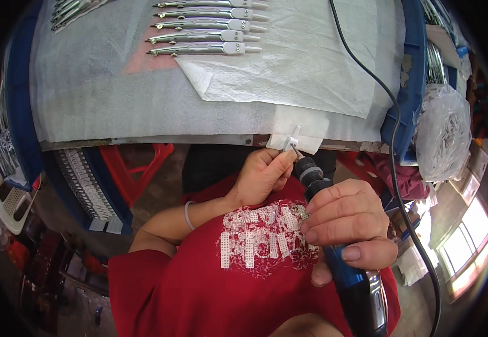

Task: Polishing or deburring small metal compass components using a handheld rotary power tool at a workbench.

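Note:
My left hand [262,175] is at the front edge of the table, thumb and fingers pinched on a compass head [292,140], a small white part with a thin stem. Most of what lies under those fingers is hidden. A blue and black electric screwdriver [347,281] is wrapped in my right hand [351,222]. Its tip slants up to the compass head beside my left thumb and appears to touch it. Farther back, several silver drawing compasses [199,36] with white heads lie side by side, pointing left.
White foam sheeting [86,112] covers the table. A black cord [392,112] runs down the right side. Blue crates [22,101] flank the table, with a plastic bag of parts [443,132] at the right one. Below the left edge stands a tray of metal parts [89,188] near a red stool [134,171].

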Demonstrator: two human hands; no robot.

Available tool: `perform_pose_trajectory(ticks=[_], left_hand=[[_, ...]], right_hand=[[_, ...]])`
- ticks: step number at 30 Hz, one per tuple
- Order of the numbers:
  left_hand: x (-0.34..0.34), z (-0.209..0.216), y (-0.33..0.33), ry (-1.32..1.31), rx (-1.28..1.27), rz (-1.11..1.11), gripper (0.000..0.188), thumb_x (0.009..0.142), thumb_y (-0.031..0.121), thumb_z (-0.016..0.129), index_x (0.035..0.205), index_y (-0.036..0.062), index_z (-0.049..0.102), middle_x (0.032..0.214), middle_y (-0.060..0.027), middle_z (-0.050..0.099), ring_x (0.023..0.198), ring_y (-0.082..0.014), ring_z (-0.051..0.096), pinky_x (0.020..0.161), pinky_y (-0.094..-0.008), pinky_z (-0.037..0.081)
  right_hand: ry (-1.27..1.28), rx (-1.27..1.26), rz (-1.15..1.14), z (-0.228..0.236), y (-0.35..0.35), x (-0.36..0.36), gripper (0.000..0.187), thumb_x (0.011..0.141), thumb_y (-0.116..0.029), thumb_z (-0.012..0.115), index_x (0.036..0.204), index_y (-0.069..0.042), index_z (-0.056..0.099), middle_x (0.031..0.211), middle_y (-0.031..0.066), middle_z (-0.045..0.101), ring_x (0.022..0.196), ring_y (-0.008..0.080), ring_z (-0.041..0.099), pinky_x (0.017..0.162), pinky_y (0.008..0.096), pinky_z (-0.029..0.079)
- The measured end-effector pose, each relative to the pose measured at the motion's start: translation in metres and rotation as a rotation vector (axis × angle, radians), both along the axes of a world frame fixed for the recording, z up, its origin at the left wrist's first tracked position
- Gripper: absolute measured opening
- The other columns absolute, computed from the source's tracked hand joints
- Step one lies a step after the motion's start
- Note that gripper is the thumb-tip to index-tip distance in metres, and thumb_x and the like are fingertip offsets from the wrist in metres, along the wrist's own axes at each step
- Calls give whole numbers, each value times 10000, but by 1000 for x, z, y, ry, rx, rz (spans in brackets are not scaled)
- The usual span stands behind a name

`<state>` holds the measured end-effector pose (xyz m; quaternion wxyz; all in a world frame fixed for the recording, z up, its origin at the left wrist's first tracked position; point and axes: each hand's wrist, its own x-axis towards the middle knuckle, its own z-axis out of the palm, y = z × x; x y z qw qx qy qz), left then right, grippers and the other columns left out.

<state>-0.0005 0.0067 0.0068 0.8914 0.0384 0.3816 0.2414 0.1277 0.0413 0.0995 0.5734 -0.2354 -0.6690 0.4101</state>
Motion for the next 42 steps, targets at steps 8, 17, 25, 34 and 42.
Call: perform_pose_trajectory(ticks=[8,17,25,34,42], left_hand=[[0,-16,-15,-2,126,17,291,999,253,466,1019,20,640,722,37,574,555,-5,432,476,-160,318],[-2,-16,-15,42,175,-25,283,995,251,477,1007,29,652,768,29,608,595,-10,483,506,-157,365],[2,-7,-8,83,167,7,248,982,222,509,837,46,608,652,53,527,539,-10,421,474,-179,322],[3,-13,-14,88,174,18,251,978,216,517,821,40,600,596,64,483,505,-11,380,455,-189,289],[1,-5,-7,76,168,3,239,976,197,519,926,2,647,614,53,471,510,-22,402,464,-188,320]], right_hand=[[-70,-42,50,2,4,-2,390,736,-187,793,888,-15,478,727,147,622,595,238,634,547,337,537],[-63,-70,70,0,12,-5,399,722,-183,801,883,-15,478,730,135,624,595,237,633,531,337,525],[-44,-65,-9,-1,12,-10,415,695,-178,812,884,-4,485,686,145,617,531,235,613,500,324,510],[-8,-42,30,-1,9,-6,387,727,-147,793,911,-11,481,705,151,620,545,232,620,487,317,516],[3,-25,-22,3,0,3,394,759,-168,779,956,-32,466,711,144,621,538,224,619,488,315,525]])
